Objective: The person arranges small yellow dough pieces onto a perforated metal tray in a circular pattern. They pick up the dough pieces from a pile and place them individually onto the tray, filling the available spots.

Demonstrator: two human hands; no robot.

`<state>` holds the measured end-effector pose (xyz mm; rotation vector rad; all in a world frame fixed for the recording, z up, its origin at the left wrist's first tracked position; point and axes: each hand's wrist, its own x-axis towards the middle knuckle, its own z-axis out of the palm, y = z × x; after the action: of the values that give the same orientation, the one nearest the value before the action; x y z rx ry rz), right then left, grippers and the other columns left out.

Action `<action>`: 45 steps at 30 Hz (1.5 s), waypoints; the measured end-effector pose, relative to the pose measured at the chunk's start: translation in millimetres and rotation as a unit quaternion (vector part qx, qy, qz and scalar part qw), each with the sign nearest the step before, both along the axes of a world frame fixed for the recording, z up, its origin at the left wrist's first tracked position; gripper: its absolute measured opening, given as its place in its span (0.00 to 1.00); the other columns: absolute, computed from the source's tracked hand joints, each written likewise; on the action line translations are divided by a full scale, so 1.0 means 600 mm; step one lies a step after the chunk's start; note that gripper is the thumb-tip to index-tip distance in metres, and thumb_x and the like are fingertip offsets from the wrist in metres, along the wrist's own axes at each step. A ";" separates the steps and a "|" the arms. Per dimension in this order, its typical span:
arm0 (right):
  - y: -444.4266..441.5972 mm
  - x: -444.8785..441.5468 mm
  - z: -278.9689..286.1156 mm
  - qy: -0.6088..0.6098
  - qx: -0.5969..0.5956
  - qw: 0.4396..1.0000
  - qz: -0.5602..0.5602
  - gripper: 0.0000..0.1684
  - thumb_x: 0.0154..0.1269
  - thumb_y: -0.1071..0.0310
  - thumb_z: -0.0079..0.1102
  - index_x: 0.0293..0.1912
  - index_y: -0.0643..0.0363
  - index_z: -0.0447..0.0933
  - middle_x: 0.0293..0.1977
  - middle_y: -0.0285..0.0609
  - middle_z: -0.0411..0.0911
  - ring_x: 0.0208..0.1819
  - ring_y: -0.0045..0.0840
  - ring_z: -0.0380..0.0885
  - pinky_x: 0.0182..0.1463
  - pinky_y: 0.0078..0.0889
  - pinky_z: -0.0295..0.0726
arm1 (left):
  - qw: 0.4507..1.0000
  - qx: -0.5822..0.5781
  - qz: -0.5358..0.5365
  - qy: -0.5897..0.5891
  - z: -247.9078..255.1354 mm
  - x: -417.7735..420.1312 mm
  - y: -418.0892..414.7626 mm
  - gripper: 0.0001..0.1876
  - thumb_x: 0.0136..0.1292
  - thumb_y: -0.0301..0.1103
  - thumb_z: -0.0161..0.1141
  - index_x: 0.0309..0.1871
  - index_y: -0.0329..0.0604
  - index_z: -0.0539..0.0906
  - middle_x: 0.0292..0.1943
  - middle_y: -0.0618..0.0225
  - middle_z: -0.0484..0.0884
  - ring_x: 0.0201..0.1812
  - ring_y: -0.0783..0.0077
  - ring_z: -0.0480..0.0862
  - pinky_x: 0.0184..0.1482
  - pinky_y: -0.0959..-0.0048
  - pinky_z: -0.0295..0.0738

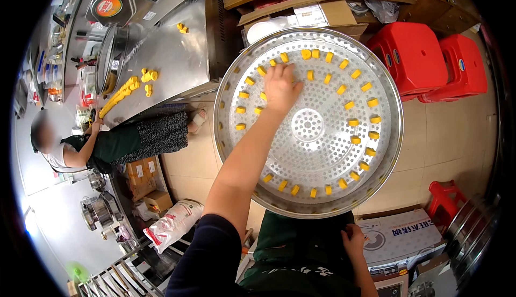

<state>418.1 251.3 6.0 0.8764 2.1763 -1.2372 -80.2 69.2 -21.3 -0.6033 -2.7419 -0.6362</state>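
Note:
A round perforated stainless steel steamer tray (308, 156) with a raised rim stands in front of me. Short cut pieces of yellow dough (353, 123) sit on it, spaced apart in an outer ring and a partial inner ring. My left hand (281, 87) reaches over the tray's far left part, fingers pointing down among the pieces. A bit of yellow shows between its forefinger and thumb; whether the hand grips that piece is hidden. My right hand (353, 238) hangs low beside my dark green apron (298, 248), off the tray, its palm out of sight.
At left, another person (117, 148) holds a long yellow dough roll (121, 95) on a steel worktop (173, 55), with loose dough pieces (149, 75) alongside. Red plastic stools (411, 59) stand at right. A white sack (173, 224) and a printed carton (399, 236) flank me.

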 end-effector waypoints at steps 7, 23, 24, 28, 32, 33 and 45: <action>0.002 -0.008 0.008 0.001 -0.004 1.000 -0.009 0.18 0.57 0.71 0.69 0.46 0.66 0.78 0.38 0.52 0.82 0.37 0.40 0.84 0.43 0.38 0.82 | 0.997 -0.025 -0.069 -0.016 -0.016 -0.016 0.042 0.18 0.46 0.30 0.73 0.45 0.46 0.87 0.41 0.70 0.84 0.48 0.62 0.78 0.53 0.62 0.71; 0.002 -0.003 0.000 0.020 0.014 1.000 0.006 0.19 0.58 0.71 0.70 0.49 0.64 0.78 0.37 0.49 0.83 0.34 0.34 0.84 0.40 0.34 0.83 | 0.997 -0.063 -0.046 -0.001 -0.022 -0.022 0.029 0.15 0.46 0.31 0.72 0.41 0.47 0.88 0.41 0.71 0.85 0.47 0.62 0.79 0.55 0.61 0.67; 0.002 -0.005 0.002 0.018 0.016 1.000 0.009 0.19 0.58 0.71 0.70 0.49 0.64 0.78 0.37 0.49 0.83 0.35 0.35 0.84 0.40 0.34 0.83 | 0.997 -0.064 -0.047 0.001 -0.023 -0.022 0.028 0.15 0.46 0.31 0.73 0.41 0.47 0.88 0.41 0.70 0.85 0.47 0.62 0.79 0.55 0.61 0.67; 0.004 -0.011 0.007 0.008 -0.002 1.000 -0.001 0.18 0.58 0.70 0.69 0.47 0.65 0.78 0.39 0.51 0.81 0.37 0.40 0.83 0.43 0.39 0.82 | 0.996 -0.063 -0.054 0.020 -0.021 -0.021 0.026 0.16 0.46 0.31 0.73 0.42 0.46 0.88 0.41 0.71 0.84 0.48 0.62 0.79 0.57 0.60 0.66; 0.005 -0.005 0.002 0.021 0.008 1.000 0.007 0.18 0.57 0.71 0.70 0.48 0.64 0.78 0.37 0.50 0.82 0.35 0.37 0.83 0.41 0.36 0.82 | 0.997 -0.042 -0.064 0.029 -0.004 -0.010 0.040 0.20 0.46 0.30 0.73 0.46 0.46 0.87 0.43 0.71 0.84 0.50 0.62 0.78 0.59 0.60 0.66; 0.005 -0.002 -0.001 0.027 0.015 0.999 0.013 0.19 0.57 0.71 0.70 0.48 0.63 0.78 0.37 0.49 0.83 0.34 0.35 0.84 0.40 0.34 0.82 | 0.996 -0.033 -0.070 0.038 0.002 -0.007 0.048 0.21 0.45 0.30 0.74 0.47 0.46 0.86 0.43 0.71 0.84 0.50 0.62 0.78 0.60 0.60 0.66; 0.007 0.001 0.002 -0.019 -0.009 1.000 -0.015 0.19 0.57 0.69 0.69 0.48 0.64 0.78 0.39 0.51 0.82 0.38 0.40 0.83 0.44 0.39 0.82 | 0.989 -0.040 -0.139 0.007 -0.014 -0.010 0.101 0.18 0.45 0.26 0.72 0.43 0.51 0.88 0.39 0.73 0.85 0.48 0.64 0.79 0.59 0.60 0.65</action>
<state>418.8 255.5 7.2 0.9208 2.1253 -1.2425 -86.4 129.9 -29.8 -1.0179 -2.7036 -0.5785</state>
